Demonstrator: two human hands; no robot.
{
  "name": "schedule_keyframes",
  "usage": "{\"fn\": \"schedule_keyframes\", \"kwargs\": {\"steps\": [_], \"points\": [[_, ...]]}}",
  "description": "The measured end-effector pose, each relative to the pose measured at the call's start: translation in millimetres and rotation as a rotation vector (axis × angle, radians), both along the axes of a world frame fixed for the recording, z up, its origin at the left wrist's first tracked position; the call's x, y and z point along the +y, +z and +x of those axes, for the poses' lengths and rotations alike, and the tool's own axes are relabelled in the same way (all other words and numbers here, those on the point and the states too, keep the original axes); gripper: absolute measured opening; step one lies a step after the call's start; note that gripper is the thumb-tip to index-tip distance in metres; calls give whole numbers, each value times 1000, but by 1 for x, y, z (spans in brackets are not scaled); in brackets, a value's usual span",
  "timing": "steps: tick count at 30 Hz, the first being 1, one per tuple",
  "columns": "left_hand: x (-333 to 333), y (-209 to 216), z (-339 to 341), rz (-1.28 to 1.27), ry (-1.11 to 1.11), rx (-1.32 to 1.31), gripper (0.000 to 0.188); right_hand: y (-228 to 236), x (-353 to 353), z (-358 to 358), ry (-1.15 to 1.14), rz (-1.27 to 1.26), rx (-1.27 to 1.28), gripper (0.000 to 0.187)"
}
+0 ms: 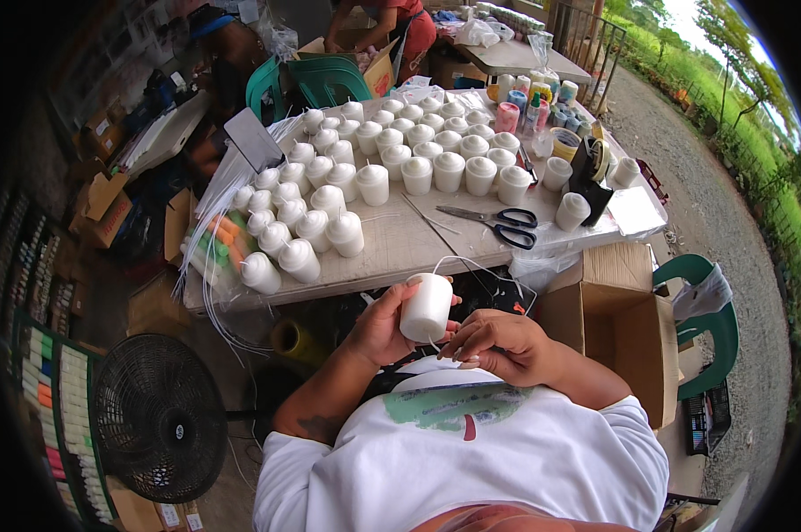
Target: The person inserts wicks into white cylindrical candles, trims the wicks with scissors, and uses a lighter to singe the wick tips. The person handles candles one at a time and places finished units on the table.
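My left hand [384,321] is wrapped round a white pillar candle [426,307], held in front of my chest with its flat base tipped toward me. A short end of white wick [433,344] sticks out of that base. Beside it, my right hand [498,344] is closed, thumb and fingers pinched at the wick's end. From the candle's far end a long white string loops off to the right. On the table [392,239] beyond stand many similar white candles [372,184], mostly with domed tops and short wicks. Scissors with dark handles [498,220] lie slightly open near the table's front edge.
A tape dispenser [589,177], jars and bottles [508,118] crowd the table's right side. A phone [252,140] and a bundle of white strings [219,208] are at the left. An open carton [613,328], green chair [711,328] and black fan [157,417] flank me. Another person [387,27] works behind.
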State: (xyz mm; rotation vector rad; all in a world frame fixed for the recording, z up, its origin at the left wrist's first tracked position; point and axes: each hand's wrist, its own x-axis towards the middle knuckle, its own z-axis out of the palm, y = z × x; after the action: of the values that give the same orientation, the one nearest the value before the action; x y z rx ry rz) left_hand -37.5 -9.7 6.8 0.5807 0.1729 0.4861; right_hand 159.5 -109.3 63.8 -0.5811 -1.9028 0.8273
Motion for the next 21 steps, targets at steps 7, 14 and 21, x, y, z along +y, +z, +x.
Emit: {"fn": "schedule_keyframes", "kwargs": {"steps": [7,14,21], "points": [[52,0,-1,151,136,142,48,-24,31,28,10,-276,204,15],[36,16,-21,382,-223,124,66,-59,88,64,-801,-523,-478,37],[11,47,-38,272,-331,109,69,-85,94,45,-607,-622,-379,29]]}}
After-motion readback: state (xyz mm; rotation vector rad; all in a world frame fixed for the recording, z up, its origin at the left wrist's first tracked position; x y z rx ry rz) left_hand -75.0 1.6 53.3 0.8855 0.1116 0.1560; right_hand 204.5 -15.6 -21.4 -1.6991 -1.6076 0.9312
